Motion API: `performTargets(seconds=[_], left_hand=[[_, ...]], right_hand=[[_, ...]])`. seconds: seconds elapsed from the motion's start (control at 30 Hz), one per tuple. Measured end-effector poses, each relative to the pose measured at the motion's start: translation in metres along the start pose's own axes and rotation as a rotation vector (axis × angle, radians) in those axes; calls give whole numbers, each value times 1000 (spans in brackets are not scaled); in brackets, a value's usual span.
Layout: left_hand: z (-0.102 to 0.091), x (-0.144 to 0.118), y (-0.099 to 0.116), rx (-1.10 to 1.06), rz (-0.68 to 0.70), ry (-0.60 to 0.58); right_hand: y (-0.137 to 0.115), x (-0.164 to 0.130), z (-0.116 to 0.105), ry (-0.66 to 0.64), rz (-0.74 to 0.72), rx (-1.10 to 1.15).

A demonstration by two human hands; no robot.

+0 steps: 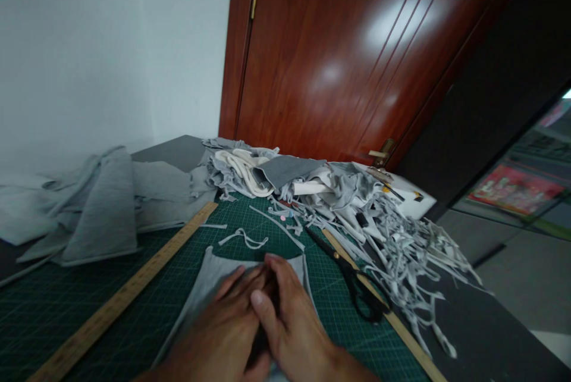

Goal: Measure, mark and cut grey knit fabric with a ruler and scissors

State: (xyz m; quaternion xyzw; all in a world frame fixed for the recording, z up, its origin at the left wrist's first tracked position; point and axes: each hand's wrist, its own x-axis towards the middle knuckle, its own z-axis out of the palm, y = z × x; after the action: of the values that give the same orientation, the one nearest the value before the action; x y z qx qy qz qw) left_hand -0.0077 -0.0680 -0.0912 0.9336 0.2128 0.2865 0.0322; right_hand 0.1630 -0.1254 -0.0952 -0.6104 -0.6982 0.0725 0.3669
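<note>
My left hand (225, 323) lies on a piece of grey knit fabric (217, 269), its fingers stretched forward and slightly smeared by motion. My right hand (294, 325) is against it, with the thumb and fingers touching or overlapping the left fingers. What lies under the palms is hidden. The fabric rests on a green gridded cutting mat (243, 210), its curved far edge showing just beyond my fingertips. A thin curled strip of grey fabric (243, 238) lies past that edge. Black-handled scissors (352, 272) lie to the right of my right hand.
One wooden ruler (129, 290) slants across the mat on the left, another (408, 334) runs beneath the scissors. Grey fabric pieces (100, 209) lie at left. Cloth piles (289, 174) and tangled offcuts (401, 251) cover the back and right. A wooden door (307, 60) stands behind.
</note>
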Motion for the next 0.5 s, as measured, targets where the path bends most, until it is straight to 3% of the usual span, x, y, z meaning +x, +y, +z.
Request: performTargets(seconds=[0.07, 0.2, 0.3, 0.43, 0.5], left_hand=[[-2, -5, -10, 103, 53, -9], [-5, -14, -28, 257, 145, 79], [-9, -21, -38, 321, 181, 90], [-10, -36, -52, 337, 157, 71], [-8, -45, -58, 263, 56, 79]], right_hand=[[7, -5, -7, -70, -36, -135], [21, -13, -25, -197, -129, -353], [32, -19, -34, -227, -156, -434], [40, -24, -35, -209, -159, -490], [43, -25, -33, -197, -157, -505]])
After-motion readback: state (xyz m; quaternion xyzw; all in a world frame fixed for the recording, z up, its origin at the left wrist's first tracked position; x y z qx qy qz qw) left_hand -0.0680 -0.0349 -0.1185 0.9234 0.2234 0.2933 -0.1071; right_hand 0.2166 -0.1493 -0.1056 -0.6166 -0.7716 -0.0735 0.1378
